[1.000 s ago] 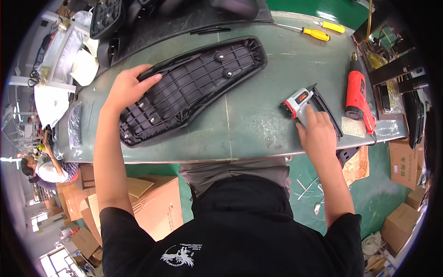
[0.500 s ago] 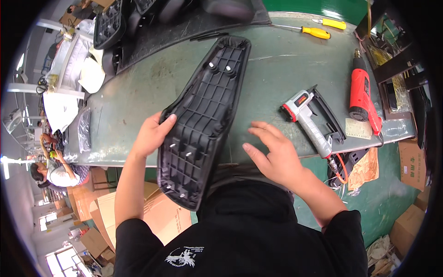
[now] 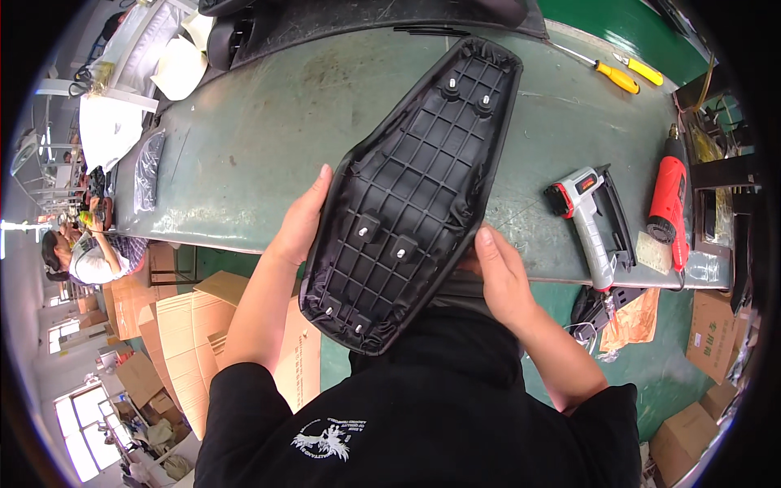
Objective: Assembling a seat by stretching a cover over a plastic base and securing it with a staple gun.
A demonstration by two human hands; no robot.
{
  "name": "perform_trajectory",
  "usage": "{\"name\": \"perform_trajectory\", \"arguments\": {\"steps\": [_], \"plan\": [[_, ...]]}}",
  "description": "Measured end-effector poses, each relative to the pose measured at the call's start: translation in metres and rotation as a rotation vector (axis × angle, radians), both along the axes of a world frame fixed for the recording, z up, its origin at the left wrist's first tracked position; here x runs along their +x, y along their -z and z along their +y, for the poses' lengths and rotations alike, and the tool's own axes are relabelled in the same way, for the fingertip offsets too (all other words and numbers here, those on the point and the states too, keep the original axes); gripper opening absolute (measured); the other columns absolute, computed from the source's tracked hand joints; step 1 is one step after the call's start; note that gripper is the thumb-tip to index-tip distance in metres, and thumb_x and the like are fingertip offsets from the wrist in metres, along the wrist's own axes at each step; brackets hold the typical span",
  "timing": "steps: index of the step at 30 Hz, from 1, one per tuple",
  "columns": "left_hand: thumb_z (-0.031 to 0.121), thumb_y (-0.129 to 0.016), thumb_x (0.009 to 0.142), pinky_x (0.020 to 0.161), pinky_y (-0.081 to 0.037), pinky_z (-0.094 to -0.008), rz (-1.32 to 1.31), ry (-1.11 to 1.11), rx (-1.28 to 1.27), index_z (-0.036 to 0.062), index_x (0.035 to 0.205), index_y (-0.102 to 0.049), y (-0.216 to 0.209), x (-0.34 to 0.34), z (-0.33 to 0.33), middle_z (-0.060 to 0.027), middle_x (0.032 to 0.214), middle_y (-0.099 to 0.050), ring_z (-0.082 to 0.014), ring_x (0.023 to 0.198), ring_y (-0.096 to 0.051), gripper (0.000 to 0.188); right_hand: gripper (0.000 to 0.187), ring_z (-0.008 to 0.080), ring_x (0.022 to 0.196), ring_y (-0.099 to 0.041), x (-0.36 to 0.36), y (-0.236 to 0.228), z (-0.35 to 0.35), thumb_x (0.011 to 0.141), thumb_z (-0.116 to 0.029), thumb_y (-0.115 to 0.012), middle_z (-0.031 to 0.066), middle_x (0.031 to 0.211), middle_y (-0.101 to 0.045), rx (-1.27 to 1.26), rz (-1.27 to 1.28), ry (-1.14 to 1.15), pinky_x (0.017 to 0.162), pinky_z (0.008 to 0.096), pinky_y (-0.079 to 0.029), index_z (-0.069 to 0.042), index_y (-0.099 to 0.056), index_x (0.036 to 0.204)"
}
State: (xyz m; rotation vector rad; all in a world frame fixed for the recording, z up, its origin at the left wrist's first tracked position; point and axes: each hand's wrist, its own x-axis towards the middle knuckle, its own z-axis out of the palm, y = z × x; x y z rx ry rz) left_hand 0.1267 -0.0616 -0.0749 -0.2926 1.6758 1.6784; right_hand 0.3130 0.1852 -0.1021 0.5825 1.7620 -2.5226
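Observation:
A long black motorcycle seat (image 3: 407,187) is tilted over the front edge of the workbench, its ribbed underside with several metal studs turned up toward me. My left hand (image 3: 303,218) grips its left edge, thumb along the rim and the other fingers hidden beneath. On the right edge my right hand (image 3: 500,272) holds it too, thumb on the side and fingers partly out of sight under it. To the right of the seat a silver and black staple gun (image 3: 592,220) lies on the bench.
Right of the staple gun lies a red heat gun (image 3: 669,191). A yellow screwdriver (image 3: 616,77) and yellow utility knife (image 3: 644,69) lie at the far right of the green workbench (image 3: 260,130). More black seats (image 3: 423,12) rest at the back. Cardboard (image 3: 195,342) stands below left; another person (image 3: 93,252) sits farther left.
My right hand, free and apart before, has closed on the seat's right edge. The seat has moved right in view and its underside faces me more fully. The view has shifted somewhat.

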Motion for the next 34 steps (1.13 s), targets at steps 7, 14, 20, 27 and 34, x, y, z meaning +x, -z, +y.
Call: {"name": "perform_trajectory", "arguments": {"steps": [7,14,20,27,34], "plan": [[0.052,-0.045,0.12,0.12,-0.045,-0.0373,0.377,0.255,0.304,-0.0017,0.165,-0.047,-0.009,0.028,0.004,-0.0122,0.154,-0.062,-0.0193,0.139,-0.059,0.07,0.051,0.0103,0.101,-0.048,0.021,0.013,0.013,0.119,-0.042,-0.051,-0.0015,0.105,-0.057,0.229,-0.04,-0.111,0.093,0.0301,-0.045,0.003,-0.06,0.14],[0.06,-0.056,0.111,0.124,-0.038,-0.0403,0.562,0.164,0.501,-0.002,0.175,-0.023,-0.034,0.065,0.002,-0.0172,0.163,-0.052,-0.0241,0.149,-0.05,0.095,0.111,0.0255,0.148,-0.049,0.032,0.013,0.024,0.105,-0.075,-0.056,0.0166,0.159,-0.052,0.042,0.304,0.007,0.125,0.0409,-0.036,0.011,-0.028,0.169],[0.03,-0.055,0.114,0.125,-0.039,-0.0373,0.3,0.048,0.605,-0.0027,0.171,-0.033,-0.046,0.059,-0.022,-0.0133,0.166,-0.051,-0.0211,0.151,-0.049,0.069,0.123,0.035,0.144,-0.049,0.011,-0.021,0.006,0.085,-0.065,-0.089,0.0251,0.159,-0.047,0.548,0.518,-0.091,0.123,0.0497,-0.036,0.014,-0.036,0.163],[0.016,-0.05,0.119,0.12,-0.044,-0.0338,0.577,0.006,0.272,-0.0025,0.164,-0.047,-0.039,0.064,-0.045,-0.0077,0.155,-0.062,-0.0149,0.141,-0.055,0.048,0.113,0.0422,0.144,-0.05,-0.003,-0.014,-0.018,0.088,-0.055,-0.088,0.0291,0.155,-0.051,0.729,0.564,-0.196,0.122,0.0517,-0.037,0.015,-0.038,0.162],[0.013,-0.055,0.118,0.117,-0.046,-0.0336,0.654,0.032,0.108,-0.0015,0.161,-0.05,-0.036,0.06,-0.053,-0.0069,0.148,-0.066,-0.0138,0.136,-0.057,0.045,0.105,0.0417,0.145,-0.05,-0.013,-0.025,-0.034,0.094,-0.041,-0.087,0.0289,0.16,-0.048,0.778,0.561,-0.228,0.123,0.0518,-0.038,0.012,-0.033,0.166]]}}
